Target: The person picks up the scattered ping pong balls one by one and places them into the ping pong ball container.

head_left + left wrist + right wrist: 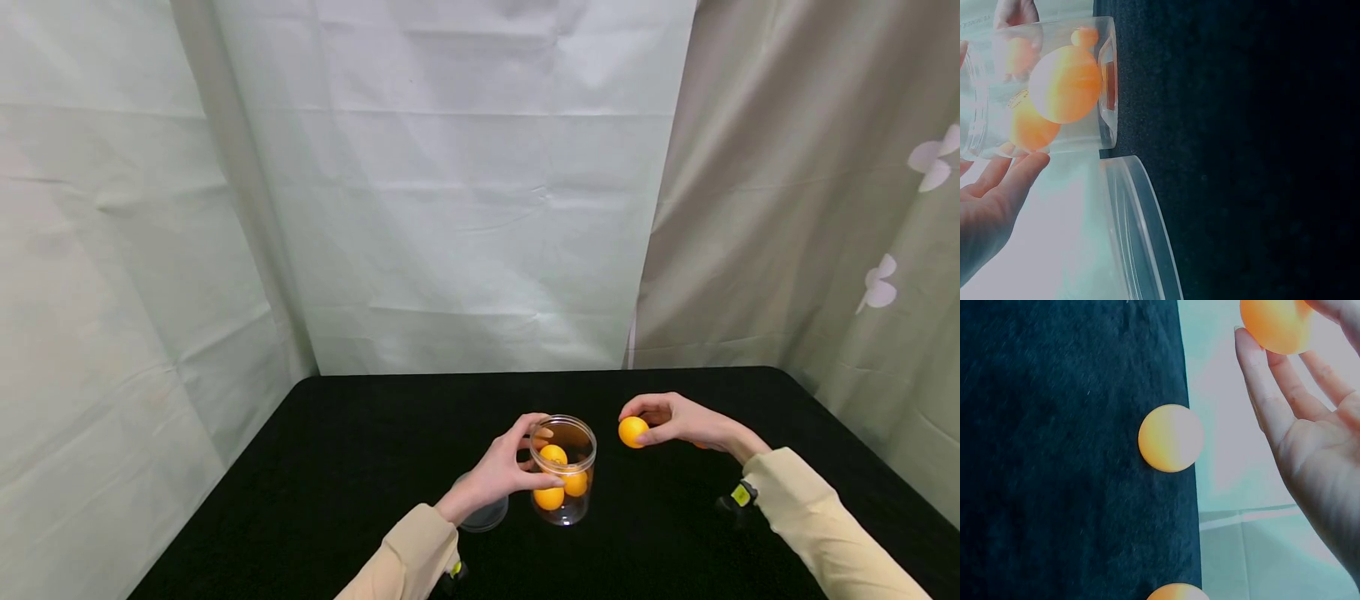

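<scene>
No legible text; small dark print point(1019, 99) on orange ball point(1034, 128) in clear jar point(1082, 136), unreadable

1. A creased, pale white fabric sheet point(480, 208) hangs behind a black, round-cornered desk point(375, 450).
2. A second pale, wrinkled fabric sheet point(112, 292) lines the left.
3. A beige fabric curtain point(757, 183) with white petal shapes point(881, 285) drapes the right.

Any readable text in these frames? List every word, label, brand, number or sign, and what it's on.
No text is readable.
Orange ball in the clear jar: small dark print in the left wrist view, too blurred to read.
Pale backdrop, upper left of that view: faint marks, can't tell if they're print.
</scene>
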The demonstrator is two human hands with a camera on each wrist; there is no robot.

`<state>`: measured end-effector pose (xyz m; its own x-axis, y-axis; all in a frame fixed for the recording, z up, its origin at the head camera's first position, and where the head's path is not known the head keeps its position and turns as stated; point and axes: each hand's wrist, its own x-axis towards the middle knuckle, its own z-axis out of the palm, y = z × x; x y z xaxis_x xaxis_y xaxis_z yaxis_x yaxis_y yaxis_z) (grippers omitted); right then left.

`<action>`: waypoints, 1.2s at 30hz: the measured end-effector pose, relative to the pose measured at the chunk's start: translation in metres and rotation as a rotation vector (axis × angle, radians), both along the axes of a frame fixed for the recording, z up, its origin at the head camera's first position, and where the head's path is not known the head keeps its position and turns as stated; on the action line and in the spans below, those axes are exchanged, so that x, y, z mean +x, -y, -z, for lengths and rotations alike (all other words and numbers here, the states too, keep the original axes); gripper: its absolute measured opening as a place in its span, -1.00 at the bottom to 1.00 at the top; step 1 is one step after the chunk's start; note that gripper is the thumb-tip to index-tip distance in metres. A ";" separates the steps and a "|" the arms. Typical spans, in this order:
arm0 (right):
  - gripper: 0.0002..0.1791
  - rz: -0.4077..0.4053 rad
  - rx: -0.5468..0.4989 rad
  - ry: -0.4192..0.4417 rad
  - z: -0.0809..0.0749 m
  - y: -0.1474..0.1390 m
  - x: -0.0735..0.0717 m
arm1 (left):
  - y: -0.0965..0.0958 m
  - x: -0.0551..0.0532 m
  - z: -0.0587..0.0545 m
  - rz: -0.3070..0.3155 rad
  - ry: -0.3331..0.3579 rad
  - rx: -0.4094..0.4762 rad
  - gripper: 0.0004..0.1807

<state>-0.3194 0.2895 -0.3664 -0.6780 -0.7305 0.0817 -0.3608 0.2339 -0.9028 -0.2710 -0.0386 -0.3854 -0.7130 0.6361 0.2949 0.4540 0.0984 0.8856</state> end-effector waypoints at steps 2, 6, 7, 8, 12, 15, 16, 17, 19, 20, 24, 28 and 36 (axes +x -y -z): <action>-0.64 0.002 0.009 -0.011 -0.001 0.003 0.000 | 0.000 0.005 -0.006 0.007 -0.001 0.001 -0.29; -0.66 0.006 0.028 -0.025 -0.006 0.010 -0.001 | 0.002 0.010 -0.012 0.007 -0.009 -0.003 -0.29; -0.67 0.004 0.031 -0.027 -0.008 0.013 -0.001 | 0.003 0.010 -0.013 0.004 -0.016 -0.005 -0.29; -0.67 0.002 0.036 -0.032 -0.009 0.015 -0.002 | 0.003 0.010 -0.013 0.000 -0.019 -0.005 -0.29; -0.69 -0.021 0.039 -0.054 -0.015 0.022 -0.005 | 0.005 0.009 -0.013 -0.009 -0.028 -0.001 -0.27; -0.69 -0.028 0.044 -0.068 -0.017 0.025 -0.006 | 0.005 0.008 -0.013 -0.003 -0.013 0.001 -0.27; -0.69 -0.028 0.046 -0.071 -0.017 0.025 -0.006 | 0.004 0.008 -0.013 0.000 -0.010 0.001 -0.27; -0.69 -0.028 0.047 -0.071 -0.017 0.025 -0.005 | 0.004 0.008 -0.013 0.001 -0.005 0.000 -0.27; -0.69 -0.029 0.047 -0.074 -0.016 0.024 -0.005 | 0.002 0.008 -0.012 0.004 0.003 -0.001 -0.27; -0.68 -0.027 0.047 -0.072 -0.015 0.024 -0.004 | 0.002 0.008 -0.012 0.006 0.007 -0.001 -0.27; -0.68 -0.030 0.043 -0.074 -0.014 0.023 -0.002 | 0.001 0.009 -0.012 0.009 0.018 -0.001 -0.29; -0.68 -0.033 0.038 -0.074 -0.015 0.024 -0.002 | 0.001 0.009 -0.011 0.006 0.014 -0.004 -0.28; -0.68 -0.035 0.031 -0.077 -0.018 0.025 -0.002 | 0.001 0.009 -0.010 -0.006 0.016 -0.007 -0.29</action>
